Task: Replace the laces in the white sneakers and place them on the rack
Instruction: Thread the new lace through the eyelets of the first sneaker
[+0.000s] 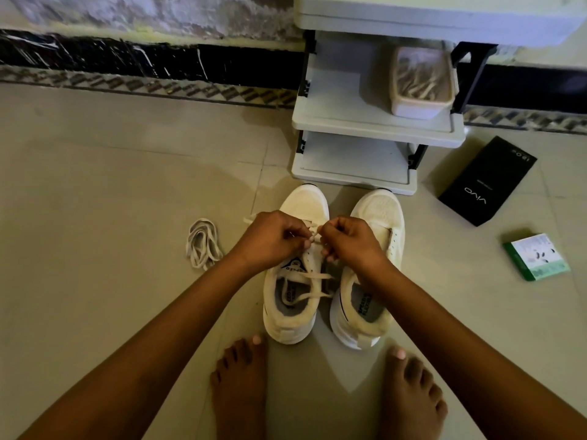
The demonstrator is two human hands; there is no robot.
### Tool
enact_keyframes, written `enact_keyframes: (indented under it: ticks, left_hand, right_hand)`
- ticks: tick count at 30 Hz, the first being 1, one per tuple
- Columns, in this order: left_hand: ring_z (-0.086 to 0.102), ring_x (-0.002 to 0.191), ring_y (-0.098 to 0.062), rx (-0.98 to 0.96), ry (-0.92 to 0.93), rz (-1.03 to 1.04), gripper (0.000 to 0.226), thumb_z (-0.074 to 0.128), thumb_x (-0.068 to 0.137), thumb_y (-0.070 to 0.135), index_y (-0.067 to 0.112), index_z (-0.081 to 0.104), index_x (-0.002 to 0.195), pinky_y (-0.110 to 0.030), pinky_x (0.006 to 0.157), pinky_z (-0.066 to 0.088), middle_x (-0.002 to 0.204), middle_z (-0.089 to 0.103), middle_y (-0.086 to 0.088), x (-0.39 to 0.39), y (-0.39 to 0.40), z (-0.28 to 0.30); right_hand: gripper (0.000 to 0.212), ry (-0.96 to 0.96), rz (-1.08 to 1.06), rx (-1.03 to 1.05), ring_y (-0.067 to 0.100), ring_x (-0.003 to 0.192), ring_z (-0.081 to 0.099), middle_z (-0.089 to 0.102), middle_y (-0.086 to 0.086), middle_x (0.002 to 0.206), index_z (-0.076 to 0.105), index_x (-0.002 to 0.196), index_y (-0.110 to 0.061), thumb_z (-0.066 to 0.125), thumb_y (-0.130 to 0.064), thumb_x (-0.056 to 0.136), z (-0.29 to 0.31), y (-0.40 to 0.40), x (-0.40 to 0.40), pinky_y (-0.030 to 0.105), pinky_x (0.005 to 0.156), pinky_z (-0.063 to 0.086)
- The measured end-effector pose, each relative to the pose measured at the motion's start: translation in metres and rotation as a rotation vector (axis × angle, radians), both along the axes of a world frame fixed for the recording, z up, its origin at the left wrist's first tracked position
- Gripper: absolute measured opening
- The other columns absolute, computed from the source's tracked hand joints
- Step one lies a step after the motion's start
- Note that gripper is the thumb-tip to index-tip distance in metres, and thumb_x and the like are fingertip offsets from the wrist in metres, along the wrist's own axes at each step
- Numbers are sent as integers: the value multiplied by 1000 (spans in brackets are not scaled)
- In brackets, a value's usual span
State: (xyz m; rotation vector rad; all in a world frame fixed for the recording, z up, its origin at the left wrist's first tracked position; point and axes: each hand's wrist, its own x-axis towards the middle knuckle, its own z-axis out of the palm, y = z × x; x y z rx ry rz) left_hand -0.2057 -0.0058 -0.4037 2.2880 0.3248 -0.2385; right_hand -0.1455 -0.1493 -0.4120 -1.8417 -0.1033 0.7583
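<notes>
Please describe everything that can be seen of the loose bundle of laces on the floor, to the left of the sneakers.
The loose bundle of laces is a flat, pale, off-white cord that looks like woven fabric, gathered into several long loops. It lies slack on the beige tiled floor, left of the left sneaker and apart from it. One end trails out at its near side. No hand touches it; only the floor does. It is threaded through nothing.
</notes>
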Motion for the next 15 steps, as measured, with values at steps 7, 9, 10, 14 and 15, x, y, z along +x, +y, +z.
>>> enact_keyframes:
  ticks: [7,9,10,14,15]
  left_hand:
    - [63,86,-8,-7,0,11,12,68,84,18,17,74,95,-16,76,46,92,72,1,1,0,0]
    - [63,86,-12,78,-10,54,9,66,85,21,20,73,92,-23,78,49,91,71,2,1,3,-2]
    - [63,85,-13,153,-32,83,9,65,86,22,21,72,91,-26,77,49,90,70,3,0,6,-2]
    - [61,77,-17,311,-38,38,13,62,85,19,22,70,95,-27,70,47,87,69,2,-4,12,1]
    - [61,77,-17,333,-26,15,15,61,86,20,23,70,98,-26,70,47,89,69,2,-5,9,1]
  right_hand:
    - [14,-35,-2,10,11,52,59,62,6,64,61,80,-6,54,-10,92,-8,2,-3,21,56,52]
    - [13,-86,22,-27,13,57,62,64,8,71,63,86,-4,57,-14,92,-10,3,-5,28,62,54]
    - [14,-152,64,-88,15,63,63,64,5,75,63,88,-6,60,-19,91,-10,2,-5,32,67,54]
    - [34,-303,305,-368,16,80,60,63,0,86,62,94,-12,70,-41,80,-6,1,-8,34,75,51]
    - [35,-304,323,-390,17,83,61,64,2,89,63,95,-11,71,-41,79,-4,2,-9,35,76,52]
